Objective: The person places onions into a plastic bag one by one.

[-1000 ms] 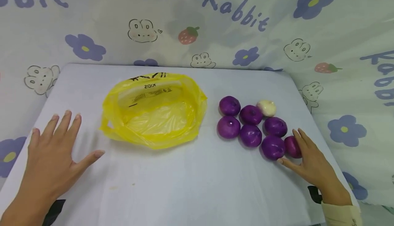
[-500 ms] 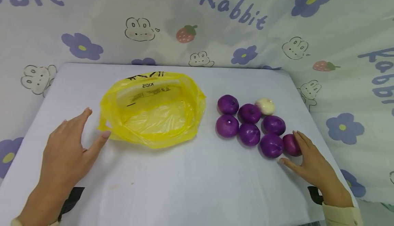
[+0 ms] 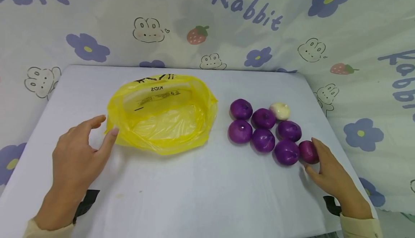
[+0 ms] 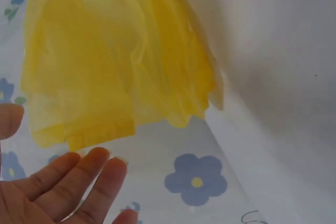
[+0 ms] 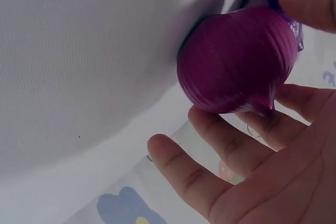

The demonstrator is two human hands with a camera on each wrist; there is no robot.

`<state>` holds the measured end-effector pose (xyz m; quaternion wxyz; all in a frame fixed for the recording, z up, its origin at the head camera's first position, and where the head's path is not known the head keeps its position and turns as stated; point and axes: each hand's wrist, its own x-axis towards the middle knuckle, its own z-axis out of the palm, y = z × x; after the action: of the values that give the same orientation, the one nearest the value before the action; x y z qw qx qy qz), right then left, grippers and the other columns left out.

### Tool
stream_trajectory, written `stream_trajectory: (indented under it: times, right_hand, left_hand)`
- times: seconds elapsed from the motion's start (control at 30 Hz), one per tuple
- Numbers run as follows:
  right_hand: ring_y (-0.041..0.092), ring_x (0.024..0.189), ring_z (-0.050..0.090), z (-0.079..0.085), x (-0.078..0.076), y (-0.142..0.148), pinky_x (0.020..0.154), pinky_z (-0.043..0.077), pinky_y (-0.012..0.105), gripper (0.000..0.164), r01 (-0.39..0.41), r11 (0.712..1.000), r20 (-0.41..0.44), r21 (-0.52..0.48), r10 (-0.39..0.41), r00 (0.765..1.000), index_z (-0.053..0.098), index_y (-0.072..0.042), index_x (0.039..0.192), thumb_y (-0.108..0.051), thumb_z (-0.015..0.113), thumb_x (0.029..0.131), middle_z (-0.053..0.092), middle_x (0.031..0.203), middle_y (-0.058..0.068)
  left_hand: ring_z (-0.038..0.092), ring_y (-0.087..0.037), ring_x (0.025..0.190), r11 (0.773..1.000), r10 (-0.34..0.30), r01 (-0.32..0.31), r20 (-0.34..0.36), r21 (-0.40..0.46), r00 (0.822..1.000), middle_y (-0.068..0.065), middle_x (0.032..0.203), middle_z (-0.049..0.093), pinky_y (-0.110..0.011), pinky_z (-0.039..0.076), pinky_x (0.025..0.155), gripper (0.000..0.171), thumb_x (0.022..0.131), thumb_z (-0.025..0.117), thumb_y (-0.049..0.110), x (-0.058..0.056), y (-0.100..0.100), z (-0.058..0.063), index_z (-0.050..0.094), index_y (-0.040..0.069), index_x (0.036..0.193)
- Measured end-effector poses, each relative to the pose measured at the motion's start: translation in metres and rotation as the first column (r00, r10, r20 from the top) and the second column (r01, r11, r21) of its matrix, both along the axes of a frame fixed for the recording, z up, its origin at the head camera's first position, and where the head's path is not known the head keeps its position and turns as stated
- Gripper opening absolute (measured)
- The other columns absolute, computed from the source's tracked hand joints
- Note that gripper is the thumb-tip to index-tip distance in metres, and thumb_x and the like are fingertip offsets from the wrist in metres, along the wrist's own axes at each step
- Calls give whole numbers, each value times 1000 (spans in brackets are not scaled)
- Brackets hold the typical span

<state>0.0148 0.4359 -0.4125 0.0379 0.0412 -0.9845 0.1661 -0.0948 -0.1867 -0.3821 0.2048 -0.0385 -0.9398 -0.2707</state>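
A yellow plastic bag [image 3: 162,148] lies on the table with its wide mouth facing up. My left hand [image 3: 76,155] is at its left side, fingers loosely bent and thumb apart, with fingertips close to the bag's edge in the left wrist view. At the right, my right hand [image 3: 334,175] is around a red onion [image 3: 308,152], its fingers along the right side and its thumb near the front. In the right wrist view the fingertips are at the onion's underside, while the thumb stays apart from it.
Several shiny purple onions [image 3: 263,140] sit in a cluster left of the right hand. One whitish onion [image 3: 280,111] lies behind them. The white table [image 3: 181,194] ends against a curtain [image 3: 181,10] printed with rabbits and flowers.
My left hand has moved right and up to the bag, its spread fingers drawing together. My right hand's thumb has shifted off the neighbouring purple onion towards the red onion.
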Motion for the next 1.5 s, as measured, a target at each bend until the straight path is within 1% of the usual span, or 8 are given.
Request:
stream_trajectory:
  times: [0.13, 0.23, 0.4, 0.53, 0.8, 1.07, 1.27, 1.5]
  right_hand:
    - [56, 129, 47, 2, -1, -2, 111, 35, 65, 80, 33, 999, -13, 17, -33, 999, 33, 8, 155, -6, 74, 89, 43, 149, 35]
    - [56, 126, 49, 3, -2, -3, 99, 40, 71, 75, 54, 998, -12, 28, -54, 998, 38, 9, 152, -7, 77, 89, 46, 145, 35]
    - [56, 126, 48, 3, -3, -2, 97, 40, 72, 76, 60, 998, -16, 24, -60, 998, 40, 11, 149, -9, 80, 88, 46, 143, 36]
    - [56, 123, 49, 2, -4, -1, 92, 43, 73, 78, 88, 996, -9, 29, -88, 996, 41, 12, 148, -13, 83, 87, 45, 140, 37]
    - [57, 113, 56, 4, -7, -2, 88, 46, 73, 77, 125, 992, 33, 33, -126, 991, 42, 14, 145, -19, 83, 89, 50, 135, 40]
    - [52, 105, 59, 9, -5, -2, 84, 49, 69, 81, 168, 985, 83, 50, -171, 982, 41, 14, 146, -29, 83, 91, 51, 133, 39]
    - [48, 99, 59, 18, -4, -2, 80, 51, 67, 80, 163, 986, 35, 44, -165, 986, 43, 14, 145, -24, 85, 88, 52, 130, 38]
    - [48, 101, 57, 27, -8, -7, 80, 52, 68, 83, 164, 986, 0, 37, -164, 986, 42, 10, 147, -25, 87, 87, 49, 133, 37]
  left_hand:
    - [60, -43, 84, 1000, 1, -3, -63, -22, 998, -26, 111, 73, -55, 45, 70, 45, 94, 76, 27, -2, 2, 0, 70, -3, 127]
    - [62, -43, 84, 1000, -5, 3, -86, -23, 996, -26, 109, 74, -55, 45, 68, 42, 94, 77, 27, -4, 3, 0, 73, -3, 123]
    - [65, -45, 89, 1000, -25, 25, -110, -2, 994, -24, 108, 75, -60, 45, 77, 46, 89, 82, 31, -6, 4, 1, 74, -2, 121]
    - [65, -44, 83, 1000, -24, 25, -135, 2, 991, -24, 105, 75, -58, 44, 74, 49, 85, 86, 32, -9, 6, 1, 75, -2, 117]
    - [61, -40, 64, 1000, -20, 20, -156, -2, 988, -25, 95, 75, -57, 43, 69, 32, 91, 81, 24, -12, 9, 3, 75, -4, 105]
    - [57, -36, 55, 998, -68, 70, -202, 3, 977, -23, 88, 75, -54, 42, 69, 17, 92, 79, 9, -12, 9, 1, 74, -6, 99]
    - [56, -33, 53, 996, -82, 84, -200, 5, 976, -22, 86, 74, -50, 41, 67, 17, 91, 80, 8, -10, 9, -4, 74, -6, 99]
    - [59, -34, 58, 996, -86, 87, -186, -5, 979, -22, 87, 74, -47, 42, 65, 18, 90, 81, 8, -7, 10, -3, 74, -5, 100]
